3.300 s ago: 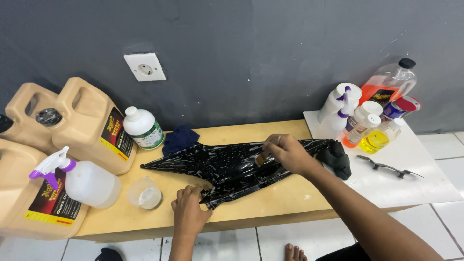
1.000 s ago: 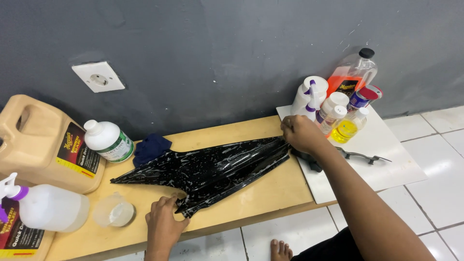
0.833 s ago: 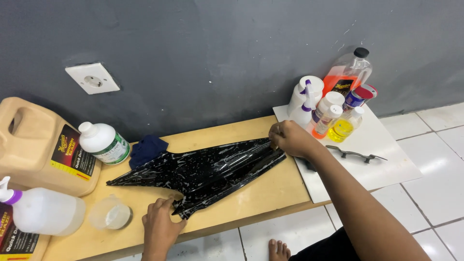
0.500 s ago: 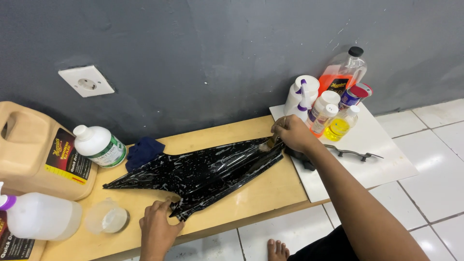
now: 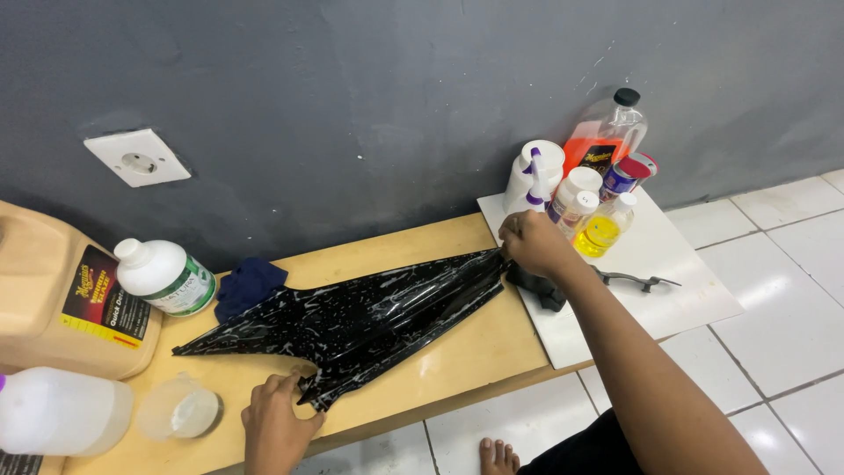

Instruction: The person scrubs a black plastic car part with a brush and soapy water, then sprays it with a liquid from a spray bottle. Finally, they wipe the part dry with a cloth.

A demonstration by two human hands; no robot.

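Glossy black plastic panel (image 5: 369, 317), long and pointed, lies flat along the wooden bench (image 5: 457, 352), streaked with wet foam. Likely light, stiff and slippery, so grip the edges. Left hand (image 5: 277, 427) pins the near edge, fingers curled on it. Right hand (image 5: 532, 242) has fingers closed at the far tip, beside the bottles (image 5: 585, 198); what it holds I cannot tell.

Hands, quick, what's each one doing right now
Left hand: pressed on the near edge of the glossy black panel, fingers curled at it.
Right hand: closed at the panel's far tip; what it grips cannot be told.
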